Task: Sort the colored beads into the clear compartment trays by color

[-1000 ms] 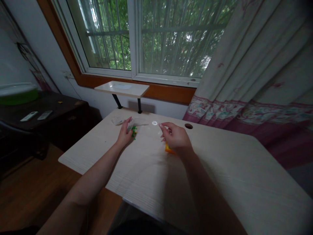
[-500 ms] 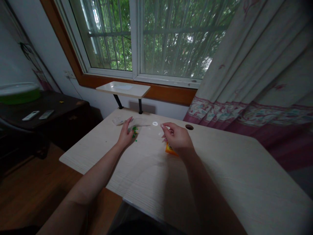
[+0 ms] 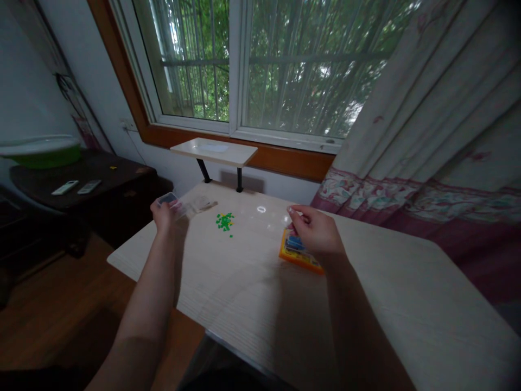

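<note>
My left hand is closed around a small clear plastic box above the table's left edge. A clear plastic piece, perhaps a bag or lid, shows just right of it. A loose heap of small green pieces, with a few yellow ones, lies on the tabletop between my hands. My right hand is pinched, thumb against forefinger; whatever is at its fingertips is too small to make out. Below and partly behind that hand sits an orange box with yellow and blue on it.
The pale wooden table carries a small raised shelf at the back, below the window. A patterned curtain hangs at the right. On a dark cabinet at the left are two remotes and a green basin.
My left hand has moved left, away from the green pieces, and now holds the clear box. My right hand stays pinched near the orange box, more of which shows. The view has shifted slightly.
</note>
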Motion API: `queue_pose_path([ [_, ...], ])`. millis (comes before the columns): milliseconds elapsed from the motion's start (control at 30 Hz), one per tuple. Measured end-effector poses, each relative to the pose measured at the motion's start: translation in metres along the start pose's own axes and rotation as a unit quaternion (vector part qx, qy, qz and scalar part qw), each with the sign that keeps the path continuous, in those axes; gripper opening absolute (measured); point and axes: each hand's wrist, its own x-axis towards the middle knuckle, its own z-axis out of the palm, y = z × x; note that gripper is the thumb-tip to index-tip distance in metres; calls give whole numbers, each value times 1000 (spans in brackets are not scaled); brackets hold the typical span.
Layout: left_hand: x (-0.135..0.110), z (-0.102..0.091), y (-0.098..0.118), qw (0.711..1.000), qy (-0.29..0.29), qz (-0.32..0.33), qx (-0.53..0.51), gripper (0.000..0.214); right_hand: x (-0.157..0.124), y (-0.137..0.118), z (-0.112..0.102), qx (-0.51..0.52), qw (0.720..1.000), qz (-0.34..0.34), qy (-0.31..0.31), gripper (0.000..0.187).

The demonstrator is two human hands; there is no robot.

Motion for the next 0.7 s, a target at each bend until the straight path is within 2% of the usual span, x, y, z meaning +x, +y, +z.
queue_pose_path([
  [100,10,-14,-5,995,55,-11,86,34,3,6,-14,32,999,22,28,35],
  [167,11,-17,-7,987,72,-5,140,36,5,10,-22,44,998,28,42,36],
  [333,2,-16,-9,966,69,33,249,45,5,15,-36,66,995,56,58,34],
  [433,-4,-15,-7,948,61,44,309,53,8,27,-42,47,996,51,52,35],
  [567,-7,-16,-6,926,38,50,373,58,14,52,-47,-90,996,9,-6,31],
  [633,-7,-16,-5,917,25,51,395,60,16,61,-47,-160,984,-20,-70,38],
  [700,-7,-16,-3,910,18,52,410,61,17,64,-44,-211,966,-32,-148,52],
])
